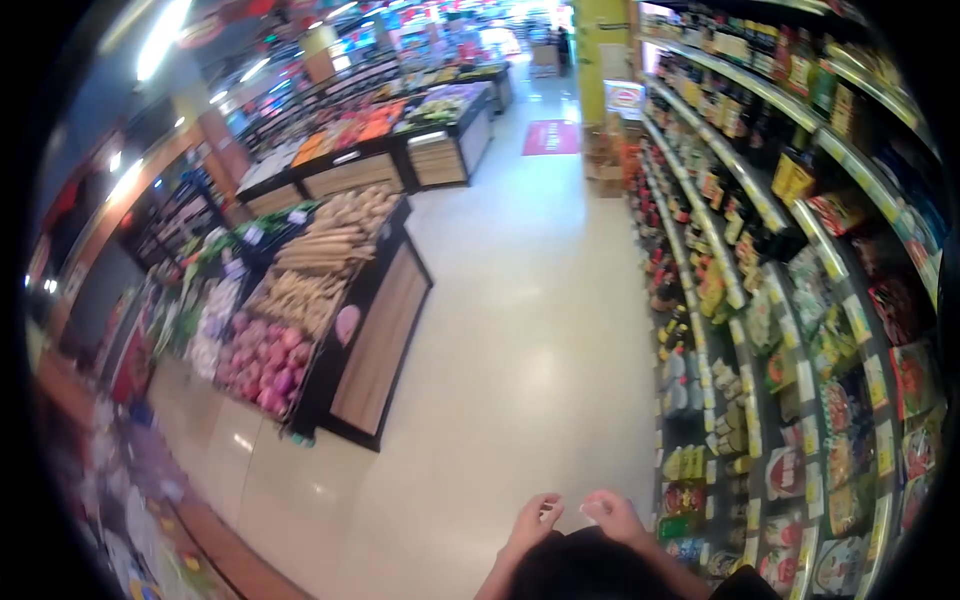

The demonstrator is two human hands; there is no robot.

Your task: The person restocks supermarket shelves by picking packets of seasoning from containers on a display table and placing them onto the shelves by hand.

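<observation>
Both hands are low in the view, in front of the dark top of the person's body. My left hand has its fingers curled, and something small and pale may be at the fingers, too small to make out. Just to its right, separated by a narrow gap, my right hand is blurred, with its fingers bent inward. Whether it holds anything cannot be made out. Neither hand touches a shelf or a stand. Nearest to them are the pale floor and the lower shelves on the right.
Tall shelves with bottles and packets line the right side. A produce stand bears red onions and root vegetables at the left. Farther off are more produce stands, a yellow pillar and cardboard boxes.
</observation>
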